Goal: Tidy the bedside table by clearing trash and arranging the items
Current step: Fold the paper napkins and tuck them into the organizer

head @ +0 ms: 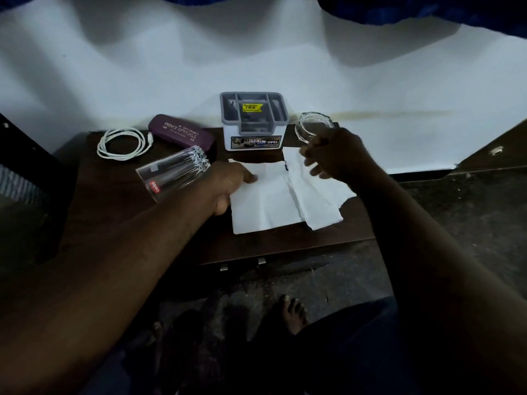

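Down on the floor, a bare foot [293,312] is planted just short of the dark worktop [137,223]. Up on the near part of it, two white tissue sheets [273,203] lie spread flat, overlapping, the right one ragged at its edge. The left hand [228,186] is on the left edge of the paper: thumb flat on top, fingers curled under at the border, and from here I cannot tell whether that grip actually has the paper. Just past the wrist a clear tumbler [171,175] lies on its side, mouth toward the near left, red label showing; touching the wrist or not, hard to say. Over on the right, the right hand [336,158] has its grip closed on the near rim of a glass dish [313,125], the lower fingers loose above the tissue. Further back, a coiled white cable [122,143] sits at the left, a maroon spectacle case [181,135] beside it, and a white and grey organiser box [253,121] with a yellow sticker at the back edge
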